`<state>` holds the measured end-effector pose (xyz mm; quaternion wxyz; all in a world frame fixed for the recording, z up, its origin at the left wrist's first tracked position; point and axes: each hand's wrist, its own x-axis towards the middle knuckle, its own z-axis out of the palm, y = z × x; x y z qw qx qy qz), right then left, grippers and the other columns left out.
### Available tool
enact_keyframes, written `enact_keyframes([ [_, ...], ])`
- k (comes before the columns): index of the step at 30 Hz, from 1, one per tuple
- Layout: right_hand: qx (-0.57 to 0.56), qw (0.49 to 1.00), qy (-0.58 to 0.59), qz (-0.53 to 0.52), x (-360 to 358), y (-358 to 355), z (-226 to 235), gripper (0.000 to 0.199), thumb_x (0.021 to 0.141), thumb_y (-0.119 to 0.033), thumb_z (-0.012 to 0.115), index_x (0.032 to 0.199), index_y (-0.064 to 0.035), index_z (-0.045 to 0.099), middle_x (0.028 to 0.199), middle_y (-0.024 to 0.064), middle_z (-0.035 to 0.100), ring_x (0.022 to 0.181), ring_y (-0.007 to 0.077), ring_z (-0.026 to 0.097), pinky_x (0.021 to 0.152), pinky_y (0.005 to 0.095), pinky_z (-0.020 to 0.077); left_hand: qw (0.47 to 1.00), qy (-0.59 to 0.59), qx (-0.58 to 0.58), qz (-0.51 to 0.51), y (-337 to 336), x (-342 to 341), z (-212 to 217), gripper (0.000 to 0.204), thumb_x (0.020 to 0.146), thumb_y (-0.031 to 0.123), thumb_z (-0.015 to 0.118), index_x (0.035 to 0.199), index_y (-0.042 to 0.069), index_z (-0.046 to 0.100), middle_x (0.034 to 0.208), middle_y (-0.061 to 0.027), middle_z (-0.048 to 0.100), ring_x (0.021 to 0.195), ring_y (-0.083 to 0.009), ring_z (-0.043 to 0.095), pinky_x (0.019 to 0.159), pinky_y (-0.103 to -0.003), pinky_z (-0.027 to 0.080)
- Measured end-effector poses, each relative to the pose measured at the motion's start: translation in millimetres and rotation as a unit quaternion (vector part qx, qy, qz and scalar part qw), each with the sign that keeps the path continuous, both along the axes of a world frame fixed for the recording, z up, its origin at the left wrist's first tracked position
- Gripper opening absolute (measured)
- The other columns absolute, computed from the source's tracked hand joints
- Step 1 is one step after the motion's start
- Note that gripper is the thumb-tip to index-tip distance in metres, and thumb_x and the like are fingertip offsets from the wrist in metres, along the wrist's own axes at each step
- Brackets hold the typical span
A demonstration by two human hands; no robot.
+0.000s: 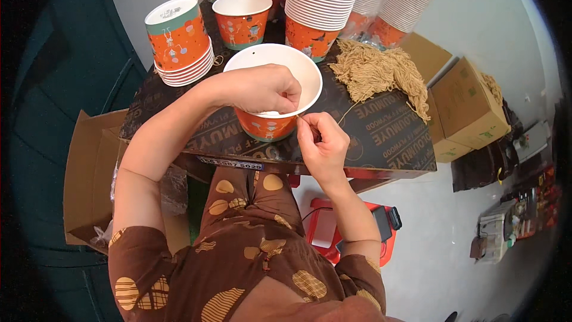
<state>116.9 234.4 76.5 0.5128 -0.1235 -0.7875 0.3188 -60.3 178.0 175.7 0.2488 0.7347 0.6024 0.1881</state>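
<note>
A large orange paper bucket (262, 126) with a white inside stands upright near the table's front edge. A small dark hole shows near its far rim. My left hand (273, 88) reaches over the rim, its fingers pinched together at the inner wall on the near right; whatever they hold is hidden. Just outside that same part of the rim, my right hand (325, 142) is closed, thumb against forefinger, on a thin strand of tan cord. The strand appears to run from a loose heap of tan cord (381, 74) on the right to this hand.
Nested upside-down buckets (179, 42) stand at the left, beside a single upright bucket (242, 18). Tall bucket stacks (325, 0) line the back. Cardboard boxes (468, 104) are right of the dark table (393, 137); an open carton (89, 173) sits lower left. A red stool (381, 244) is below.
</note>
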Motion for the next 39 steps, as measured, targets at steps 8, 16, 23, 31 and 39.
enact_keyframes([
  [8, -0.014, 0.998, -0.051, 0.014, 15, -7, 5, 0.007, 0.080, 0.001, 0.067, 0.079, -0.0006, 0.060, 0.067, 0.0093, 0.057, 0.052, 0.0180, 0.056, 0.048, 0.0288, 0.0431, 0.998, -0.048, 0.011, 0.041, -10, -7, -3, 0.015, 0.082, 0.013, 0.061, 0.082, -0.002, 0.063, 0.073, -0.0071, 0.064, 0.069, -0.0116, 0.057, 0.065, -0.028, 0.046],
  [16, 0.023, 1.000, -0.021, 0.001, 14, -7, 19, 0.008, 0.080, 0.004, 0.065, 0.086, -0.0003, 0.061, 0.085, 0.0111, 0.058, 0.060, 0.0193, 0.057, 0.051, 0.0280, 0.0440, 0.989, -0.117, 0.074, 0.051, -11, 0, -9, 0.019, 0.079, 0.014, 0.062, 0.072, -0.003, 0.064, 0.062, -0.0075, 0.062, 0.059, -0.0117, 0.054, 0.057, -0.029, 0.044],
  [23, 0.066, 0.998, 0.007, 0.019, 3, 1, 20, 0.013, 0.082, 0.006, 0.062, 0.093, 0.0004, 0.058, 0.102, 0.0155, 0.059, 0.080, 0.0277, 0.063, 0.066, 0.0331, 0.0510, 0.984, -0.153, 0.071, 0.050, -13, 0, -12, 0.018, 0.079, 0.013, 0.062, 0.073, -0.003, 0.066, 0.063, -0.0061, 0.062, 0.060, -0.0099, 0.054, 0.058, -0.028, 0.044],
  [31, 0.107, 0.994, 0.006, 0.036, 1, 1, 24, 0.015, 0.080, 0.007, 0.062, 0.093, 0.0008, 0.055, 0.094, 0.0162, 0.061, 0.078, 0.0304, 0.062, 0.066, 0.0342, 0.0505, 0.977, -0.203, 0.027, 0.060, -19, 7, -7, 0.017, 0.085, 0.011, 0.061, 0.076, -0.003, 0.063, 0.069, -0.0026, 0.064, 0.065, -0.0067, 0.056, 0.062, -0.023, 0.046],
  [39, 0.167, 0.984, 0.028, 0.050, 2, -10, 22, 0.019, 0.076, 0.011, 0.061, 0.090, 0.0007, 0.053, 0.085, 0.0153, 0.058, 0.071, 0.0315, 0.059, 0.059, 0.0349, 0.0480, 0.979, -0.157, 0.076, 0.104, -54, 30, 0, 0.015, 0.083, 0.011, 0.060, 0.077, -0.003, 0.062, 0.065, -0.0060, 0.062, 0.061, -0.0095, 0.056, 0.056, -0.027, 0.045],
])
